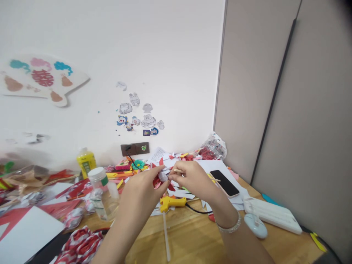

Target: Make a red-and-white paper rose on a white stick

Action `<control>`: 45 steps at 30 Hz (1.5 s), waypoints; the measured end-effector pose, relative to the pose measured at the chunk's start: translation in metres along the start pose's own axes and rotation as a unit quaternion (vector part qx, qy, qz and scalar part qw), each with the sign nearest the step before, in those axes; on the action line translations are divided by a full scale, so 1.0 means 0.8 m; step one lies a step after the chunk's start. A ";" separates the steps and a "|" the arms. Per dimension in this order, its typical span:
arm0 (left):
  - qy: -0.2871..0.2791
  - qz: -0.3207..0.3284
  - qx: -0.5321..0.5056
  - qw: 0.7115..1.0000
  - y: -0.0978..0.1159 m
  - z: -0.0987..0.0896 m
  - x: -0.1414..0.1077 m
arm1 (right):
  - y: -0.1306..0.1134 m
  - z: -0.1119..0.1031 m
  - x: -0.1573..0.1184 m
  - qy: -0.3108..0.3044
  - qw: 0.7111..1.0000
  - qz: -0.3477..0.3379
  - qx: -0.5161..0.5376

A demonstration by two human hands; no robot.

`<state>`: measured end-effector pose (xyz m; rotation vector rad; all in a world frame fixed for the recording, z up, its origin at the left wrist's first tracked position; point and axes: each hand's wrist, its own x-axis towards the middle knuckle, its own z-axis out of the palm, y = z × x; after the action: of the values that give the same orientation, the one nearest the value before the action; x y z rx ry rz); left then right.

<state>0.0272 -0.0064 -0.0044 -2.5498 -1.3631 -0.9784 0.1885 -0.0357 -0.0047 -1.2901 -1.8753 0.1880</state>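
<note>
My left hand (pixel 145 185) is closed around a small red and white folded paper piece (pixel 162 176) with pointed red tips. My right hand (pixel 189 178) meets it from the right, its thumb and forefinger pinched at the paper's edge. A thin wooden stick (pixel 179 171) lies through the right hand's fingers, and its other end sticks out past the back of the hand. The fingers hide part of the paper's shape. Just below both hands, a yellow hot glue gun (pixel 172 202) rests on the table with a glue stick (pixel 166 238) pointing toward me.
A clear jar with a white lid (pixel 103 194) and a yellow bottle (pixel 86 162) stand left. Paper scraps crowd the back. To the right are a phone (pixel 224 182), a white power strip (pixel 272 214) and the wooden table (pixel 198 242). Red-white cloth (pixel 82 244) lies front left.
</note>
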 end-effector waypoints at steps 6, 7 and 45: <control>-0.005 0.000 0.004 1.000 0.000 0.001 0.000 | -0.001 -0.003 -0.001 -0.020 0.999 -0.031 -0.010; -0.003 -0.003 0.006 1.000 0.000 0.001 0.000 | -0.002 -0.003 -0.001 -0.020 0.999 -0.035 -0.014; -0.002 -0.011 -0.009 1.000 0.001 0.000 0.002 | -0.002 -0.002 -0.001 -0.012 1.000 -0.009 -0.010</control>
<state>0.0285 -0.0062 -0.0035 -2.5570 -1.3918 -0.9930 0.1886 -0.0373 -0.0030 -1.2904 -1.9128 0.1769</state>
